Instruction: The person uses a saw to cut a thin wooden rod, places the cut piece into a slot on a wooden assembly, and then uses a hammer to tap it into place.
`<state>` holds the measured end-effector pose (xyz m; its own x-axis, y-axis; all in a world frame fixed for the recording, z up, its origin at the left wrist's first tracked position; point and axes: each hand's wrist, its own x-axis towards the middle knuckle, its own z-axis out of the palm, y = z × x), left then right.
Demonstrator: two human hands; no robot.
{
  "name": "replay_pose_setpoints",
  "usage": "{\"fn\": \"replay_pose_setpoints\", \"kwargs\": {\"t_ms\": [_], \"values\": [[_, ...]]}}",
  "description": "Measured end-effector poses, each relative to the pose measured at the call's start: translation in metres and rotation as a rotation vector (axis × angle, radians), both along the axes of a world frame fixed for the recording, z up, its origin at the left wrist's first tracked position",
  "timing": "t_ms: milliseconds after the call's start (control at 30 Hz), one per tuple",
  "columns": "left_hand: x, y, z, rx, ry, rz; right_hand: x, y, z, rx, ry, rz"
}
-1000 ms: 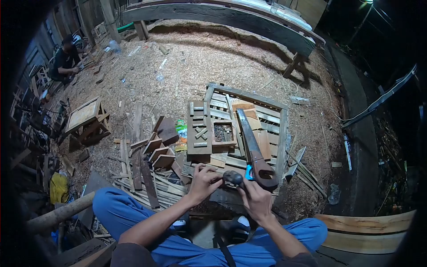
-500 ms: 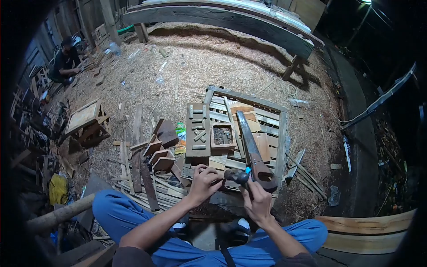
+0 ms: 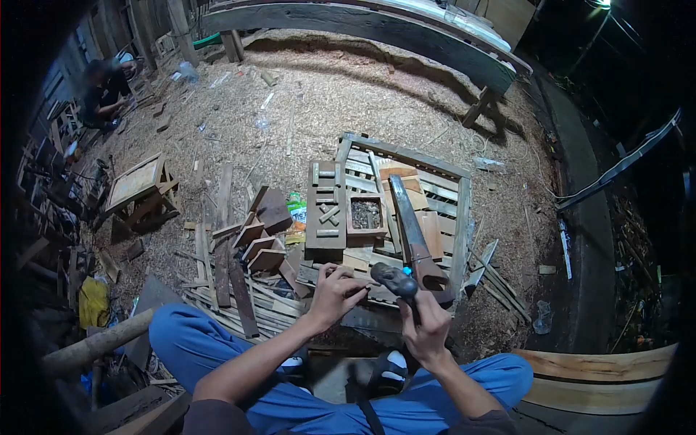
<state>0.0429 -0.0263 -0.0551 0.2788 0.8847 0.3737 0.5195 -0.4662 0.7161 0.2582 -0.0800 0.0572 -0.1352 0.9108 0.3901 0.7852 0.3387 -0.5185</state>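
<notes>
My right hand (image 3: 428,322) is wrapped round the handle of a hammer (image 3: 395,281), its dark metal head raised just right of my other hand. The fingers of my left hand (image 3: 336,293) are pinched together over the near edge of the work spot; whatever they hold is too small to make out. Beyond them lies a brown board (image 3: 325,243) with short wooden pieces on it. Beside that board is a small wooden box (image 3: 366,232) filled with small dark bits. A handsaw (image 3: 410,221) lies to the right on a slatted wooden frame (image 3: 462,217).
Wood strips (image 3: 272,312) and hexagonal panels (image 3: 266,259) lie to the left. A small wooden stool (image 3: 135,183) stands farther left. Another person (image 3: 105,94) crouches at the far left. A long bench (image 3: 362,27) crosses the back. Planks (image 3: 594,366) lie at the lower right.
The hammer has tilted, its head now higher and angled to the left. My right hand has shifted slightly to the right and down. The other person's arm has moved.
</notes>
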Motion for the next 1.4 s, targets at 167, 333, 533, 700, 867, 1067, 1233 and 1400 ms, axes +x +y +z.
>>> {"fn": "replay_pose_setpoints", "kwargs": {"t_ms": [167, 333, 533, 700, 867, 1067, 1233, 1400], "values": [[-0.005, 0.000, 0.010, 0.018, 0.051, -0.003, -0.003, -0.004, -0.007, -0.058, -0.135, 0.067], [-0.002, 0.001, 0.006, 0.022, 0.071, -0.002, -0.006, -0.001, -0.003, 0.037, -0.047, 0.065], [0.000, 0.001, 0.006, 0.009, 0.039, -0.025, 0.002, -0.006, -0.022, -0.008, 0.021, 0.026], [0.001, -0.001, 0.012, 0.031, 0.018, 0.017, -0.005, -0.001, 0.000, -0.033, 0.010, 0.015], [0.000, 0.000, 0.005, 0.031, 0.039, 0.000, 0.002, -0.004, -0.014, 0.015, 0.161, -0.001], [0.001, 0.001, 0.007, 0.004, 0.040, 0.010, 0.005, 0.002, -0.019, -0.110, 0.030, -0.025], [-0.002, 0.002, 0.008, 0.001, 0.076, -0.024, 0.004, 0.013, 0.000, -0.130, 0.104, -0.152], [0.002, 0.006, 0.016, -0.008, -0.065, -0.064, 0.008, 0.030, 0.001, -0.209, 0.192, -0.214]]}}
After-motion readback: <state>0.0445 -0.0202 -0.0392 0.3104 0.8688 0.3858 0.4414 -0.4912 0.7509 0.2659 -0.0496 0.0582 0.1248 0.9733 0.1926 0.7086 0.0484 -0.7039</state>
